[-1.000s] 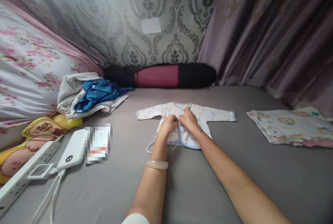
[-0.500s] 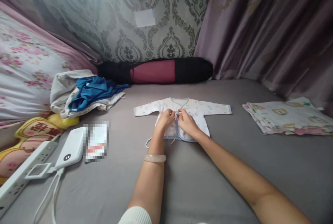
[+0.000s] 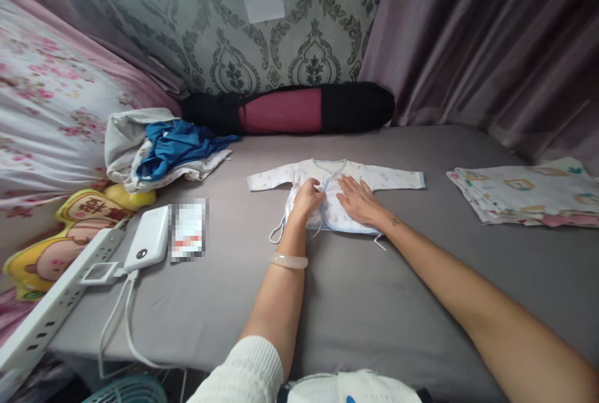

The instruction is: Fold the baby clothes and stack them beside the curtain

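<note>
A small white baby shirt (image 3: 384, 177) with pale prints and light-blue edging lies face up, its sleeves stretched out to both sides. My right hand (image 3: 358, 199) rests flat on the right half of its front, fingers stretched out. On the left half is my left hand (image 3: 307, 197), its fingers loosely bent and thumb apart, with nothing visible between them. White tie strings (image 3: 277, 232) hang out at the shirt's lower left. Another tie (image 3: 380, 241) sticks out below its right hem.
Folded printed cloth (image 3: 528, 191) lies at right. At left are a clothes pile (image 3: 178, 147), a yellow plush (image 3: 79, 222), a power strip (image 3: 60, 294), a white power bank (image 3: 148, 237) with cables and a blurred packet (image 3: 188, 228). A black-and-red roll (image 3: 281, 111) lies along the wall.
My hands have parted from their pinch at the shirt's middle. The right hand has flattened out on the right front, and the left has loosened. The view has tilted down.
</note>
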The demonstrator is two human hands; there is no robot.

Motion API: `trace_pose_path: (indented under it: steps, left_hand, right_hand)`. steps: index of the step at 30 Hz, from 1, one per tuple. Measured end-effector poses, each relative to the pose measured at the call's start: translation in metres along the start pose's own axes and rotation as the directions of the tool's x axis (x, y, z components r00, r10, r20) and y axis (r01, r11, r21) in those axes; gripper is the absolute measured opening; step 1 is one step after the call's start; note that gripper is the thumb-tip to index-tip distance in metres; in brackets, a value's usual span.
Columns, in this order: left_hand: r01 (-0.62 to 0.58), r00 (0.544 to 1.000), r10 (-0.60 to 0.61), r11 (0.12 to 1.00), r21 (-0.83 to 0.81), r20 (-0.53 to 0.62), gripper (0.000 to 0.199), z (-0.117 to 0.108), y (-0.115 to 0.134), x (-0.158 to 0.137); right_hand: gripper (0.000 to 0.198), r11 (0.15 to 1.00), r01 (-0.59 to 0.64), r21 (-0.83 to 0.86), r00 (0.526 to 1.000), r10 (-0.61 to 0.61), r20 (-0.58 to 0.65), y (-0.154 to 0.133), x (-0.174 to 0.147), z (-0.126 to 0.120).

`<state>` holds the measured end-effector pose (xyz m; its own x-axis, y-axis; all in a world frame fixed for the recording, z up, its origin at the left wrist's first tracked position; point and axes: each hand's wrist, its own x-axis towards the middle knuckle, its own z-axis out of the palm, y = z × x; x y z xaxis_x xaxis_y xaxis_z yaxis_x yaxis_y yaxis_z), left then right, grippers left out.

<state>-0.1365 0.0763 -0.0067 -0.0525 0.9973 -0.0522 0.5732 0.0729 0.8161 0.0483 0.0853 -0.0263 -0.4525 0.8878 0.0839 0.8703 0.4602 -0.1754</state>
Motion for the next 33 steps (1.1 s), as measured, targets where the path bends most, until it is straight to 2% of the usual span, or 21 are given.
trace_pose_path:
  steps: [4, 8, 13, 16, 19, 23, 26, 30, 32, 33]
  left_hand:
    - [0.006, 0.999, -0.003, 0.997, -0.073, 0.037, 0.031, -0.007, 0.001, -0.002]
    - [0.064, 0.997, -0.055, 0.974, -0.216, 0.049, 0.023, -0.032, 0.001, -0.003]
    - [0.122, 0.986, -0.153, 0.940, -0.318, -0.073, 0.021, -0.066, -0.009, -0.006]
    - [0.170, 0.968, -0.207, 0.956, -0.238, -0.141, 0.021, -0.079, -0.017, -0.009]
    - [0.249, 0.955, -0.251, 0.968, -0.033, -0.156, 0.017, -0.089, -0.021, -0.014]
    - [0.295, 0.952, -0.305, 0.935, 0.196, 0.024, 0.017, -0.105, -0.020, -0.026]
    - [0.294, 0.934, -0.330, 0.927, 0.232, 0.137, 0.016, -0.117, -0.017, -0.039]
    - [0.252, 0.920, -0.323, 0.922, 0.294, 0.222, 0.030, -0.122, -0.023, -0.063]
    - [0.189, 0.942, -0.263, 0.929, 0.317, 0.208, 0.035, -0.119, -0.029, -0.078]
    - [0.152, 0.966, -0.209, 0.934, 0.322, 0.149, 0.036, -0.117, -0.033, -0.085]
  right_hand:
    - [0.061, 0.996, 0.082, -0.025, 0.996, -0.081, 0.031, -0.016, -0.020, -0.001]
    - [0.059, 0.987, 0.151, -0.049, 0.988, -0.150, 0.031, -0.034, -0.041, -0.002]
    - [0.056, 0.974, 0.226, -0.030, 0.974, -0.225, 0.022, -0.054, -0.059, -0.004]
    - [0.056, 0.965, 0.264, -0.009, 0.964, -0.263, 0.043, -0.064, -0.066, -0.007]
    - [0.056, 0.952, 0.304, 0.032, 0.949, -0.306, 0.075, -0.075, -0.073, -0.012]
    - [0.057, 0.929, 0.355, 0.108, 0.924, -0.366, 0.110, -0.089, -0.083, -0.017]
    - [0.054, 0.910, 0.386, 0.150, 0.912, -0.401, 0.089, -0.093, -0.087, -0.018]
    - [0.049, 0.871, 0.410, 0.270, 0.903, -0.429, 0.016, -0.093, -0.089, -0.018]
    - [0.046, 0.834, 0.431, 0.346, 0.889, -0.457, -0.005, -0.094, -0.091, -0.019]
    - [0.045, 0.811, 0.442, 0.383, 0.881, -0.473, -0.014, -0.095, -0.093, -0.021]
